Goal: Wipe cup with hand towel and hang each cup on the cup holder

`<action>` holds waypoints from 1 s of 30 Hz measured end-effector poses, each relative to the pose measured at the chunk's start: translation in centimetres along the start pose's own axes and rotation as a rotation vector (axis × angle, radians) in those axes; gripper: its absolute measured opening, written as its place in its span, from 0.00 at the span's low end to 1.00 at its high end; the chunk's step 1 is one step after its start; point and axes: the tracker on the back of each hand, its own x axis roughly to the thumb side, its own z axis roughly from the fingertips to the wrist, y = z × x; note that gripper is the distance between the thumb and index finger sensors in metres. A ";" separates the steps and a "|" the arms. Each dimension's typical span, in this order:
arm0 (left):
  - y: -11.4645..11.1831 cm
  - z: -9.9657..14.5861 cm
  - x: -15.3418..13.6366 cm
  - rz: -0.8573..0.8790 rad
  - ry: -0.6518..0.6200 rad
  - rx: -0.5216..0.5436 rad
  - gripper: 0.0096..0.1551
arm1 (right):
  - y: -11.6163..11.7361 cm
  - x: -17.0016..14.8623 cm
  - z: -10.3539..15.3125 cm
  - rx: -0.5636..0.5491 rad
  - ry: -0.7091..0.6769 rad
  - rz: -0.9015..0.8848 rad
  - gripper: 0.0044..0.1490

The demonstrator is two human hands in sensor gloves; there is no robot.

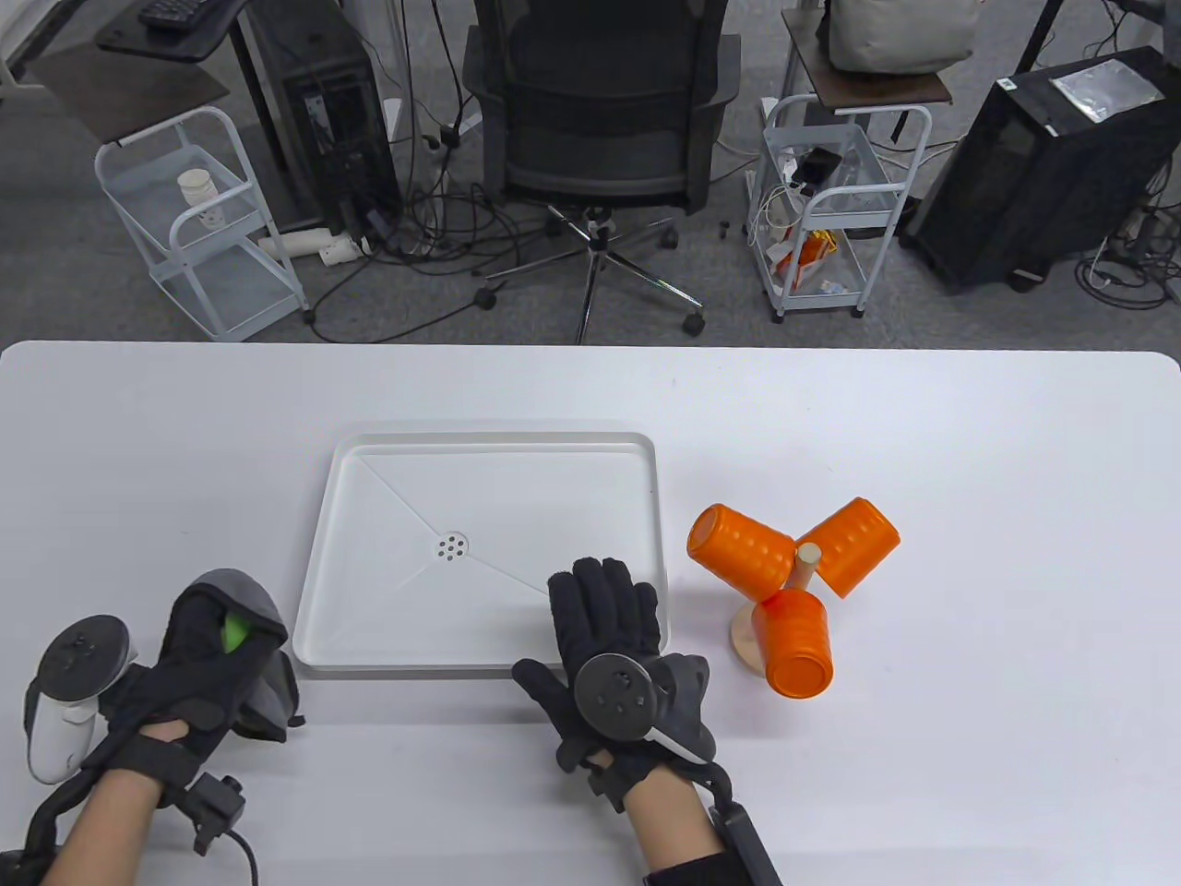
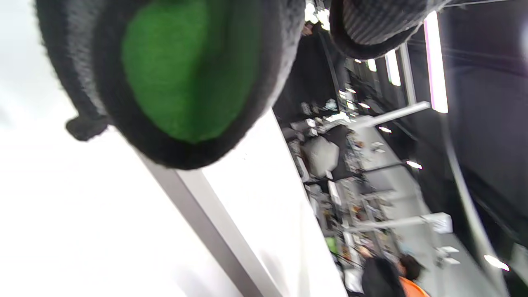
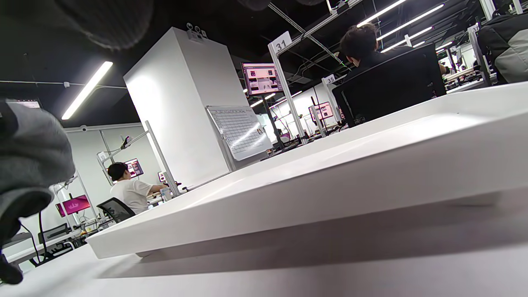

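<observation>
My left hand [image 1: 208, 646] at the table's lower left grips a green cup [image 1: 233, 634] wrapped in the grey hand towel [image 1: 268, 688]. Seen from the left wrist, the green cup [image 2: 189, 70] shows inside the dark towel [image 2: 86, 123], just above the table. My right hand [image 1: 604, 609] lies flat with straight fingers over the white tray's front right corner and holds nothing. To its right stands the wooden cup holder [image 1: 809, 556] with three orange cups hung on it: one at the left [image 1: 741, 551], one at the right [image 1: 849, 544], one at the front [image 1: 798, 646].
The white tray [image 1: 369, 480] with a centre drain lies mid-table with nothing in it; its rim [image 3: 330, 177] fills the right wrist view. Beyond the table's far edge stand an office chair [image 1: 600, 111] and two white carts.
</observation>
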 end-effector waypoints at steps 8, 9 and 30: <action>3.6 1.1 -3.0 0.058 0.191 0.060 0.47 | -0.5 -0.2 0.2 -0.023 0.001 -0.043 0.56; 3.9 1.2 -3.4 0.080 0.205 0.070 0.47 | -0.6 -0.2 0.2 -0.028 0.002 -0.052 0.56; 8.4 2.9 -4.6 -0.100 0.463 0.012 0.56 | -0.8 -0.5 0.3 -0.038 0.020 -0.088 0.56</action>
